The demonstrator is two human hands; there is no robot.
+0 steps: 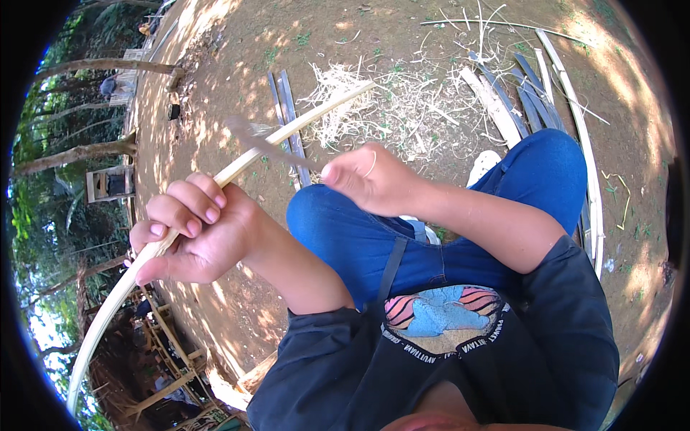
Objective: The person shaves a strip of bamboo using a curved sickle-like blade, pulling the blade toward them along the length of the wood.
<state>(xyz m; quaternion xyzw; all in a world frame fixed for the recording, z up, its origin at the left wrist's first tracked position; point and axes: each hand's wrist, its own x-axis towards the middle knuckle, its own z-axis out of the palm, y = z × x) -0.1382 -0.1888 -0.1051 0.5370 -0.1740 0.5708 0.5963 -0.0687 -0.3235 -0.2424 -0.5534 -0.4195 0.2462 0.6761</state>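
My left hand [205,233] is wrapped round a long pale bamboo strip [100,316], which slants from the lower left up toward the middle. Fingers and thumb close on it from both sides. In my right hand [381,179] is a knife [284,153] with a dark blade, smeared by motion. The blade points left and crosses the strip just beyond my left hand; whether it touches the strip I cannot tell. My fist hides the knife's handle. A thin pale shaving or loop shows by the right fingers.
Curled shavings [424,108] litter the dirt ground ahead of my bent knees. Dark flat strips [535,100] and pale split lengths [496,108] lie to the right, with a long pale pole [575,122] beside them. Two more dark strips [289,108] lie left of the shavings. Trees and wooden structures stand at far left.
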